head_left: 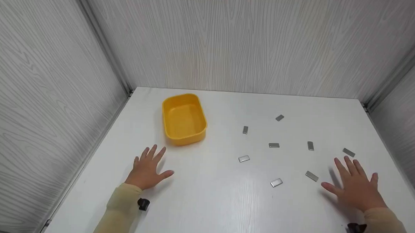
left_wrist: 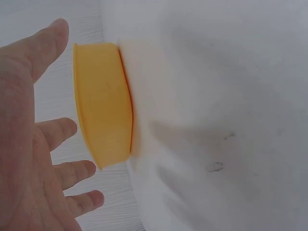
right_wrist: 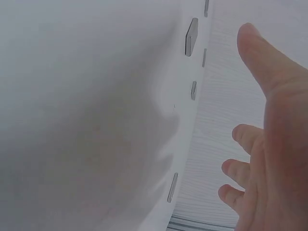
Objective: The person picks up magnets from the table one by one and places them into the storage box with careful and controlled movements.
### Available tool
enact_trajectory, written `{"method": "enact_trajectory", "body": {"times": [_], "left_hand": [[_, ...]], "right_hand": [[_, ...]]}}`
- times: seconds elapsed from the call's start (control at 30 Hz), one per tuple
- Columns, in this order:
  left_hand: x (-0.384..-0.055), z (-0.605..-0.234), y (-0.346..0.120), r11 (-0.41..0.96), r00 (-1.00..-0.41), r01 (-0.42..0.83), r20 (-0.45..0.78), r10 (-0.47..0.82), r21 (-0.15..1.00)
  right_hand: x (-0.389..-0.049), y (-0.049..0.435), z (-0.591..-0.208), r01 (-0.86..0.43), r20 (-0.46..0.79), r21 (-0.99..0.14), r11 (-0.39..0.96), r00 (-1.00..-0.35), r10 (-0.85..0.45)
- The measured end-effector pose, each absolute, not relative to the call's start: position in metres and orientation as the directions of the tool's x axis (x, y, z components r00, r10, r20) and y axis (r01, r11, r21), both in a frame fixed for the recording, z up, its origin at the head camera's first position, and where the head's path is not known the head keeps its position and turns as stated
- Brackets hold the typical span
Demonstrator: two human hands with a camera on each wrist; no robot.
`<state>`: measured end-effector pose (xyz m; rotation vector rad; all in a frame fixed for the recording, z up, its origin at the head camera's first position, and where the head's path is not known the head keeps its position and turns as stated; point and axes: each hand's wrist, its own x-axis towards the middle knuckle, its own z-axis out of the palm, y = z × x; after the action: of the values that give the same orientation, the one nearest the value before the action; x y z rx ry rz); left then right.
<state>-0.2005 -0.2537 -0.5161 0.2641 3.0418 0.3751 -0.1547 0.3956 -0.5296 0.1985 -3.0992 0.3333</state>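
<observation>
My left hand (head_left: pixel 147 172) is held above the white table with fingers spread, just in front of a yellow rectangular tub (head_left: pixel 169 120). In the left wrist view the tub (left_wrist: pixel 102 103) stands upright beyond the fingers, apart from them. On the right side my right hand (head_left: pixel 357 190) hovers palm down, fingers spread, holding nothing. Small flat silver-grey rectangular blocks lie scattered between the hands. Nearest to the right hand are one block (head_left: pixel 311 176) left of its thumb and another block (head_left: pixel 348 152) beyond its fingertips. The right wrist view shows several, including one block (right_wrist: pixel 191 37) near the thumb.
More blocks lie farther left and back, such as a block (head_left: pixel 276 182) near the front and a block (head_left: pixel 280 118) at the rear. Wood-grained panels rise behind the table, as a back wall (head_left: pixel 230 45), and at the left side (head_left: pixel 49 90) and right side.
</observation>
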Motion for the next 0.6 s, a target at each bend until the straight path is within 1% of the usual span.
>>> {"method": "enact_trajectory", "body": {"times": [0.13, 0.27, 0.4, 0.5, 0.6], "left_hand": [[-0.201, -0.516, -0.254, 0.954, -0.983, 0.165, -0.035, 0.179, 0.249], [-0.204, -0.512, -0.253, 0.957, -0.985, 0.157, -0.028, 0.169, 0.246], [-0.215, -0.503, -0.248, 0.953, -0.988, 0.147, -0.010, 0.155, 0.264], [-0.226, -0.497, -0.243, 0.948, -0.988, 0.149, 0.005, 0.154, 0.280], [-0.234, -0.495, -0.239, 0.945, -0.988, 0.151, 0.015, 0.153, 0.290]], "right_hand": [[-0.157, 0.389, -0.527, -0.148, 0.068, -0.217, 0.965, -0.988, -0.136], [-0.164, 0.372, -0.520, -0.217, 0.187, -0.223, 0.950, -0.966, -0.177], [-0.178, 0.340, -0.511, -0.323, 0.294, -0.222, 0.920, -0.922, -0.253], [-0.191, 0.310, -0.505, -0.395, 0.327, -0.244, 0.886, -0.893, -0.309], [-0.204, 0.279, -0.499, -0.434, 0.314, -0.281, 0.856, -0.884, -0.345]]}}
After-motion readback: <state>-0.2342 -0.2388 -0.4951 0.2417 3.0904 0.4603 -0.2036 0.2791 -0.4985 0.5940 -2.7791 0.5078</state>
